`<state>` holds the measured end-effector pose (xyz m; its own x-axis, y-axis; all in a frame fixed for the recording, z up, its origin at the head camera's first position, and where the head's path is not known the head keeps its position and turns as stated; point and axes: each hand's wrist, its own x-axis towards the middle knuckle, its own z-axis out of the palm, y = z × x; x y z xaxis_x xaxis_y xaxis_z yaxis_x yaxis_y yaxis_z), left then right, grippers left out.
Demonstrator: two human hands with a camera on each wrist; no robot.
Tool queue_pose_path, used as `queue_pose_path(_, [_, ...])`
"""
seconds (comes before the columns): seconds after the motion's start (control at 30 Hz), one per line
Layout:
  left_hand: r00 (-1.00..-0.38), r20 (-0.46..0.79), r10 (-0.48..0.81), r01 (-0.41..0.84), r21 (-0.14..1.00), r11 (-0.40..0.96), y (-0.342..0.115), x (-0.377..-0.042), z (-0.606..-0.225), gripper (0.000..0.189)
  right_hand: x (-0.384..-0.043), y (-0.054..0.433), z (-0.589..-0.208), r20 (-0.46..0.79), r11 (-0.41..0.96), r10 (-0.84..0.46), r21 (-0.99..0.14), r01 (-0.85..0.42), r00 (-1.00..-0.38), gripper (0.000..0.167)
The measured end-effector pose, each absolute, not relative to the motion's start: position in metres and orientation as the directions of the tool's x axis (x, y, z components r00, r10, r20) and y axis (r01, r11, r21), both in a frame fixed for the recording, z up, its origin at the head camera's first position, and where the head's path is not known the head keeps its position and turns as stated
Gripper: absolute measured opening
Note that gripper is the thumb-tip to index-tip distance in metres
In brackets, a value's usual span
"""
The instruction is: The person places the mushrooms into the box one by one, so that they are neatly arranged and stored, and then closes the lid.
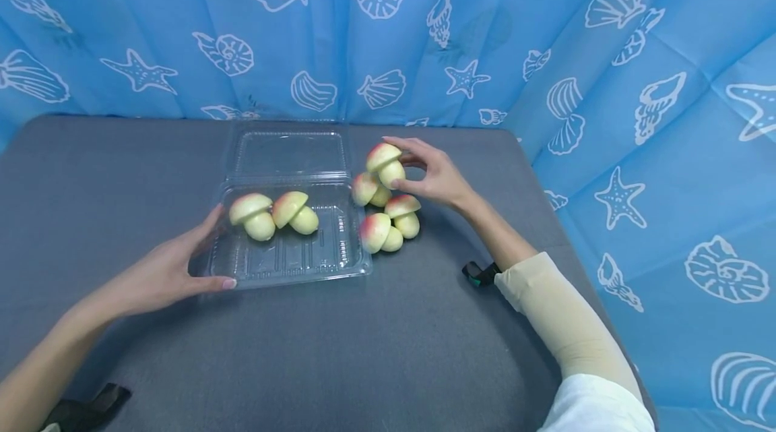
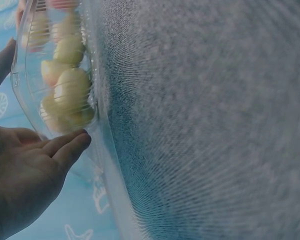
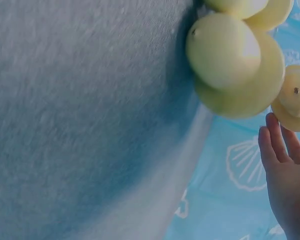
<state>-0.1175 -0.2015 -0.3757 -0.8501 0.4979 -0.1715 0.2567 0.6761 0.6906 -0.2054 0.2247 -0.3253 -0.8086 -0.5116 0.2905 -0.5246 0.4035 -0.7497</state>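
Between thumb and fingers, my right hand (image 1: 439,176) pinches a mushroom-shaped piece (image 1: 384,157), pale yellow with a pink-red blush on its cap. Three like it lie below on the table: one mushroom (image 1: 365,189) right beneath the held one, another mushroom (image 1: 404,215) and a third mushroom (image 1: 376,232) nearer me. Inside the clear plastic clamshell container (image 1: 297,277), a left mushroom (image 1: 257,224) and a right mushroom (image 1: 297,211) sit side by side. My left hand (image 1: 176,267) spans the container's left end, fingers fairly straight along its side in the left wrist view, thumb at the front corner.
The container's hinged lid (image 1: 291,152) lies folded back towards the rear. A grey cloth covers the table (image 1: 364,351). Behind it and along the right hangs a blue curtain (image 1: 412,34) with white shells and starfish. Dark wrist straps (image 1: 479,273) show on both arms.
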Motion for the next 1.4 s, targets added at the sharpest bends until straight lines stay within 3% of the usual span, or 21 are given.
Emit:
queue_pose_path(0.33, [-0.851, -0.173, 0.496, 0.257, 0.686, 0.681, -0.202, -0.118, -0.377, 0.124, -0.213, 0.218, -0.348, 0.26, 0.385, -0.592, -0.741, -0.551, -0.763, 0.073])
queue_pose_path(0.7, [-0.847, -0.158, 0.507, 0.265, 0.7, 0.663, -0.199, -0.119, -0.379, 0.124, -0.208, 0.203, -0.346, 0.24, 0.374, -0.664, -0.714, -0.593, -0.708, 0.072])
queue_pose_path(1.03, [-0.847, -0.164, 0.505, 0.265, 0.695, 0.669, -0.197, -0.119, -0.378, 0.124, -0.209, 0.189, -0.349, 0.217, 0.354, -0.686, -0.735, -0.579, -0.694, 0.073])
queue_pose_path(1.4, [-0.846, -0.142, 0.514, 0.277, 0.706, 0.652, -0.201, -0.118, -0.379, 0.124, -0.213, 0.17, -0.355, 0.197, 0.415, -0.716, -0.651, -0.636, -0.669, 0.07])
